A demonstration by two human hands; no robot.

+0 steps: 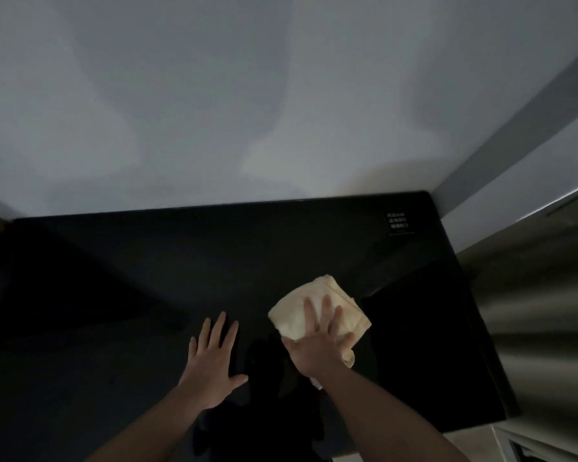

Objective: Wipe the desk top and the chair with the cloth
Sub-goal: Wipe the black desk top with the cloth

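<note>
Right hand (317,341) presses flat, fingers spread, on the folded cloth (317,305) lying on the dark table (147,278); left hand (214,358) rests open beside it, holding nothing.

The dark counter (114,295) lies open to the left and ahead of both hands. A pale wall (214,111) closes off its far edge. A grey panel (501,168) and a metal-sided unit (541,295) bound the right edge. A small label (397,223) sits flat in the far right corner.
</note>
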